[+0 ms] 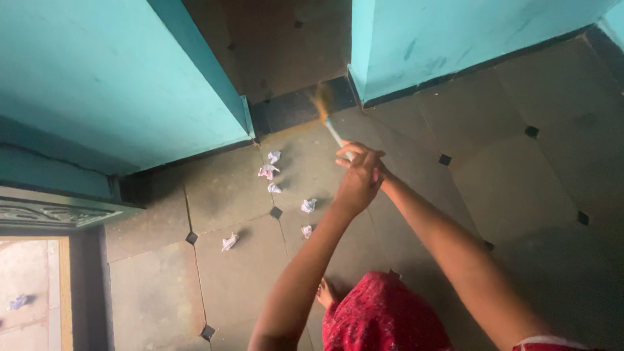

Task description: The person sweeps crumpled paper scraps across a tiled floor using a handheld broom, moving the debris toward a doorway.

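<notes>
At frame centre, a broom (328, 117) with a light handle and blurred yellowish bristles points toward 11 o'clock, its tip near the dark threshold (292, 110) between two turquoise walls (97, 71). Both hands grip the handle together: left hand (356, 185) wrapped below, right hand (365, 159) closed just above it, likely for a firmer two-handed sweep. Crumpled paper scraps (268, 171) lie scattered on the tiled floor (520, 175) from 9 to 7 o'clock of the hands. No containers visible.
</notes>
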